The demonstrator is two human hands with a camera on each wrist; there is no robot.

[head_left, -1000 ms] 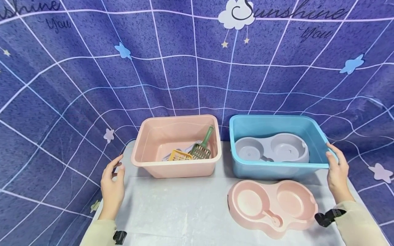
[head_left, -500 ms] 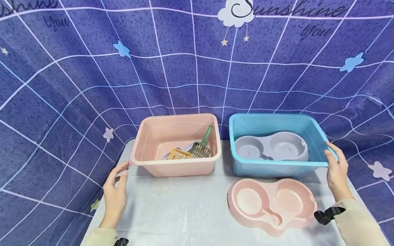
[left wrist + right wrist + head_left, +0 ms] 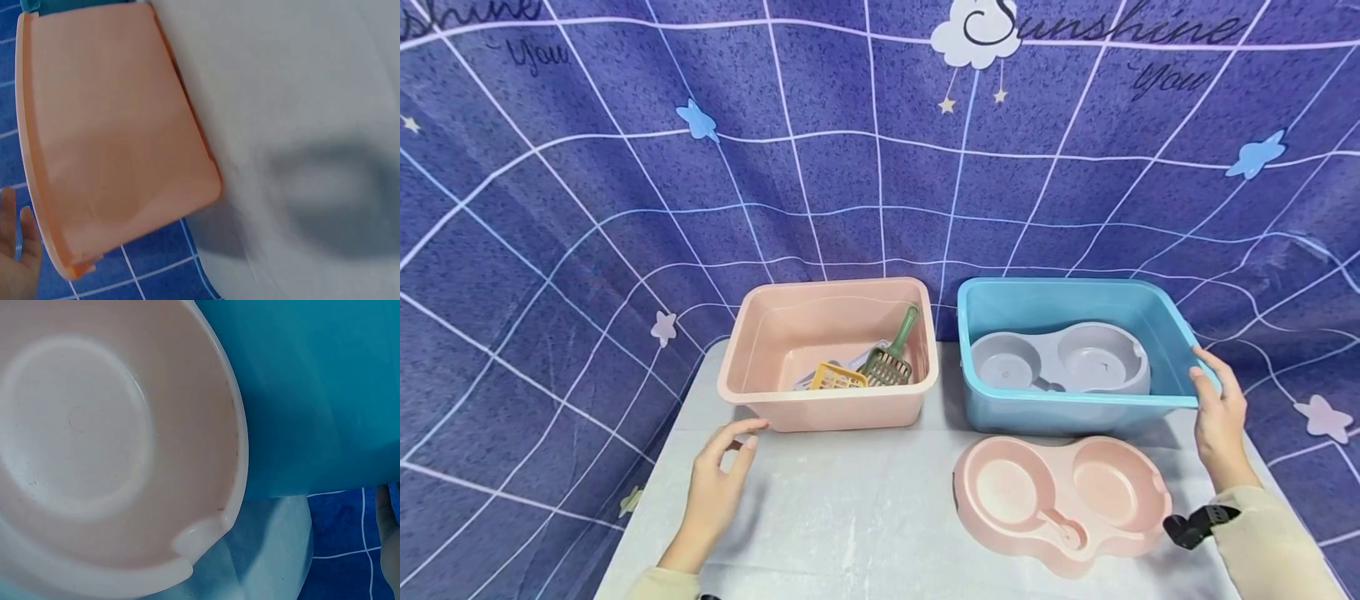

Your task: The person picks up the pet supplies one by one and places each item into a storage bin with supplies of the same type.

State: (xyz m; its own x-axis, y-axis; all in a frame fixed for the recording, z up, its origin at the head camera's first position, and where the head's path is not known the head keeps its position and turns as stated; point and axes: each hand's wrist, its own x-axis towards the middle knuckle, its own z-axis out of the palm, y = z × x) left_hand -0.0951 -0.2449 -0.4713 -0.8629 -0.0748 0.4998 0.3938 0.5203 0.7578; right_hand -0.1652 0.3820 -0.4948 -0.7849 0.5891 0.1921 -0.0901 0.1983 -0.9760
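Observation:
In the head view, my left hand (image 3: 718,479) hovers over the tabletop, fingers relaxed, just in front of the pink bin (image 3: 842,412). It holds nothing. The bin contains a green slotted litter scoop (image 3: 889,367), a yellow one (image 3: 838,377) and pale pieces partly hidden beneath. My right hand (image 3: 1221,425) touches the right rim of the blue bin (image 3: 1075,417) with loosely extended fingers. Inside that bin sits a grey double pet bowl (image 3: 1093,358). A pink double pet bowl (image 3: 1063,508) lies in front of it. Only part of each hand shows in its wrist view.
A light cloth covers the table (image 3: 850,517). Behind the bins hangs a blue curtain (image 3: 820,183) with a grid pattern, stars and lettering, and it also runs along both sides. The two bins stand side by side with a narrow gap.
My left hand has moved right, past the pink bin's front left corner, and slightly nearer to me. My right hand stays at the blue bin's rim.

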